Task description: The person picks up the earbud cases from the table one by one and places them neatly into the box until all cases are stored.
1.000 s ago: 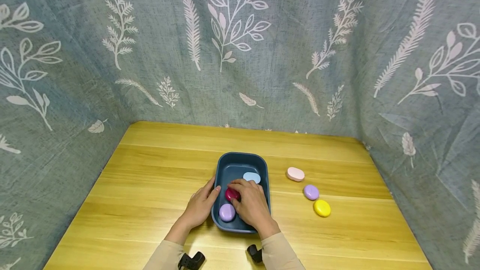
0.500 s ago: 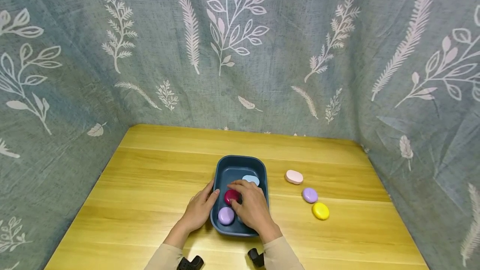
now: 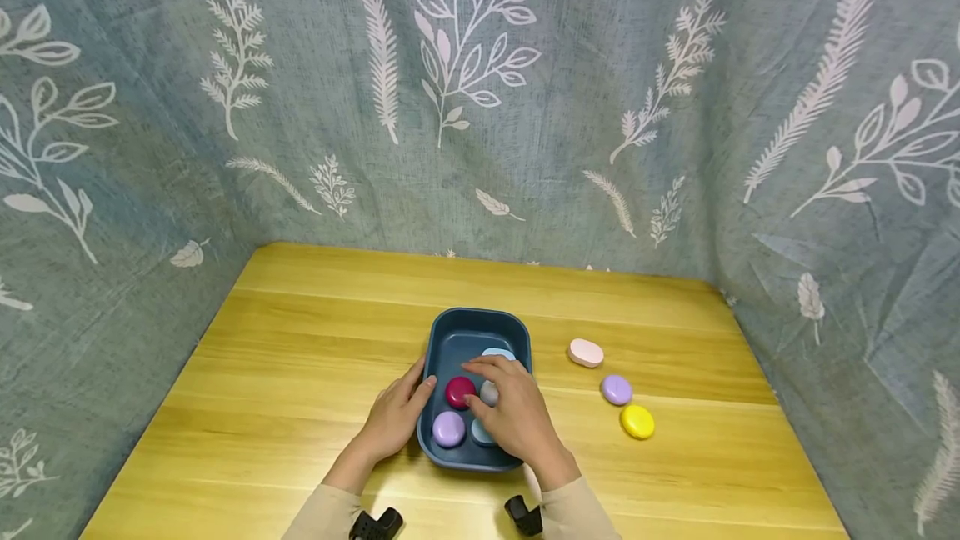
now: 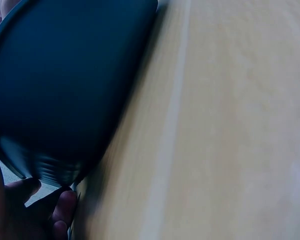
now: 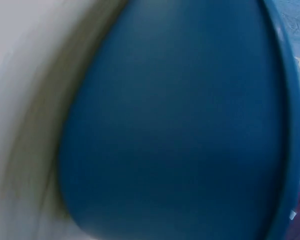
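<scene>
Over the bench (image 3: 300, 407) | blue tray (image 3: 480, 325) mid-bench, holding crimson pebble (image 3: 460, 391), lilac pebble (image 3: 448, 428) | left hand (image 3: 393, 419) flat against tray's left wall, fingers relaxed | right hand (image 3: 517, 415) loosely spread over grey pebble (image 3: 489, 392), apparently fingertips only | advice: keep tray braced, nudge pebbles gently.

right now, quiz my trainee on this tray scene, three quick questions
1. True or false: the left hand touches the tray.
2. How many pebbles lie on the table outside the tray?
3. Which pebble is nearest the right hand's fingertips: A red, B yellow, C pink?

Key: 1 true, its fingers rest on the tray's left rim. 2 three: pink, purple and yellow. 3 A.
</scene>
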The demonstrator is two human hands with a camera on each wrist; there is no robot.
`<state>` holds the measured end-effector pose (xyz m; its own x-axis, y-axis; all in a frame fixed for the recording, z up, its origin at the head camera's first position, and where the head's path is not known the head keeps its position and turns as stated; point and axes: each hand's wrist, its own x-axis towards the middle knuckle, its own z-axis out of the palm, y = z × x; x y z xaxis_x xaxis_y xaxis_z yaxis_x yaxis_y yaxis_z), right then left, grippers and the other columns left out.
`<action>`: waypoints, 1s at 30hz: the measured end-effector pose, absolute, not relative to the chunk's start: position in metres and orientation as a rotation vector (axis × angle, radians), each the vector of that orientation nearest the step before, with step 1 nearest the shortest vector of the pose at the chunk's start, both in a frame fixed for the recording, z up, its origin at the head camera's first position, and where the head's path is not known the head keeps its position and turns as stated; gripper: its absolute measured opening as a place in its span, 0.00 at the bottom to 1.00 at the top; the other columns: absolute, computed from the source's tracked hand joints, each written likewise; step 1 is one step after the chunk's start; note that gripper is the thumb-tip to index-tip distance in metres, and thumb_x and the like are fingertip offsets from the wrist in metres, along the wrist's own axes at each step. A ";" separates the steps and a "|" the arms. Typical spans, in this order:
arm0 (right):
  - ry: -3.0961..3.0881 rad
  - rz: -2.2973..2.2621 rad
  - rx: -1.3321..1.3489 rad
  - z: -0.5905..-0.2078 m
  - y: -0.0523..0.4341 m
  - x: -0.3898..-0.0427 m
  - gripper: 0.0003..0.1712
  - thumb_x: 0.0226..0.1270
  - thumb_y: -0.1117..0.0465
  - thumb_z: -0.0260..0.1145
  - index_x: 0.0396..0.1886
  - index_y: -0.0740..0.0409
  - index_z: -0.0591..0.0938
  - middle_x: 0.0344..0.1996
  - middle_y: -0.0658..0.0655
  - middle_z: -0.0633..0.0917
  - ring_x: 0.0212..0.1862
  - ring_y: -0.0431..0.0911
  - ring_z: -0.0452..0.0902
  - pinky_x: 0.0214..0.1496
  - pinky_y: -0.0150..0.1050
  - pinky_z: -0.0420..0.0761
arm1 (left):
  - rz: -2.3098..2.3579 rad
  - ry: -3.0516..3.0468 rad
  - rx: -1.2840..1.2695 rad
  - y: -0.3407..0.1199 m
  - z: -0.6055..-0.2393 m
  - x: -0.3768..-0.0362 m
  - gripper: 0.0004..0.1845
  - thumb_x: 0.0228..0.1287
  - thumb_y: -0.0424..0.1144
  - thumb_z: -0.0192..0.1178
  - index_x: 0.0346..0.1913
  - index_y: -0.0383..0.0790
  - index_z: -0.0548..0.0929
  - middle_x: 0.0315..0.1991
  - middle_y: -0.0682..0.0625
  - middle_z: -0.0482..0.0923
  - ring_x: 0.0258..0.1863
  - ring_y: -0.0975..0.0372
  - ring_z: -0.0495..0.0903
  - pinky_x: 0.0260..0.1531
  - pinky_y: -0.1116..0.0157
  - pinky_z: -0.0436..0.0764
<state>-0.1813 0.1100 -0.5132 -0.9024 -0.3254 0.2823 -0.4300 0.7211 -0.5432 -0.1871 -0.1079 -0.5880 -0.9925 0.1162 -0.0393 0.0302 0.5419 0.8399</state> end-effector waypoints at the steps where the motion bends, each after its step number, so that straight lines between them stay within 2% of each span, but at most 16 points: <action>1: -2.753 0.943 0.606 -0.512 0.112 -0.181 0.23 0.62 0.58 0.79 0.58 0.48 0.88 0.59 0.49 0.85 0.59 0.50 0.80 0.62 0.52 0.80 | 1.457 2.682 0.129 -0.108 -0.588 -0.187 0.34 0.81 0.63 0.42 0.82 0.53 0.62 0.73 0.43 0.73 0.74 0.45 0.69 0.72 0.34 0.60; 11: -2.689 1.036 0.490 -0.500 0.129 -0.175 0.24 0.59 0.61 0.81 0.56 0.45 0.89 0.55 0.46 0.86 0.58 0.47 0.81 0.60 0.49 0.81 | 1.462 2.696 0.140 -0.108 -0.588 -0.187 0.33 0.81 0.61 0.43 0.82 0.52 0.62 0.73 0.42 0.73 0.73 0.45 0.70 0.72 0.35 0.60; 30: -2.604 0.969 0.357 -0.503 0.181 -0.170 0.22 0.59 0.61 0.80 0.55 0.50 0.89 0.54 0.52 0.86 0.59 0.53 0.82 0.59 0.52 0.81 | 1.465 2.682 0.127 -0.106 -0.591 -0.186 0.34 0.81 0.62 0.43 0.82 0.51 0.62 0.74 0.43 0.72 0.73 0.45 0.70 0.72 0.35 0.60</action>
<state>-0.1703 0.1810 -0.5032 -0.9112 -0.1144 0.3958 -0.3454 0.7359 -0.5823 -0.1856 -0.1064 -0.5913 -0.9932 0.1120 -0.0327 0.0330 0.5387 0.8419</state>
